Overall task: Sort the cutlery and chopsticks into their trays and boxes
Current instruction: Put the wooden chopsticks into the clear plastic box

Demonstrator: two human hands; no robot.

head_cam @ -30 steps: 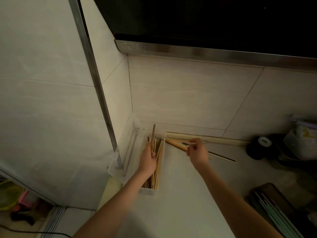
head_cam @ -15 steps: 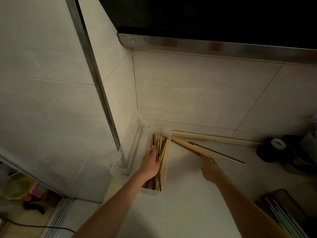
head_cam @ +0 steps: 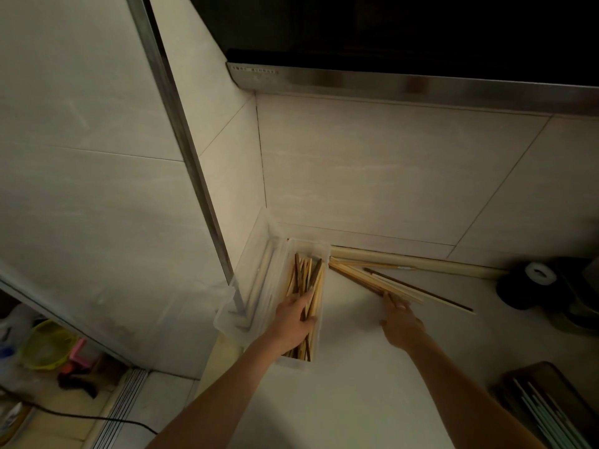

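A clear plastic box [head_cam: 321, 254] stands in the counter's corner, filled with several wooden chopsticks [head_cam: 304, 277]. My left hand [head_cam: 296, 322] reaches into the box and its fingers curl around a bundle of them. To the right, loose chopsticks [head_cam: 366, 278] lie fanned on the counter, with one dark chopstick [head_cam: 421, 291] among them. My right hand [head_cam: 400, 322] lies on the counter with its fingertips on their near ends. Its grip is hidden behind the back of the hand.
A second clear container [head_cam: 256, 254] holding a wooden stick sits left of the box against the wall. A pale rolling pin [head_cam: 421, 260] lies along the back wall. A black tape roll [head_cam: 531, 283] sits at the right. A dark tray [head_cam: 518, 380] of pale green chopsticks is at the bottom right.
My right hand came down from holding chopsticks above the pile to the near ends of the loose ones on the counter. My left hand sank lower into the box.
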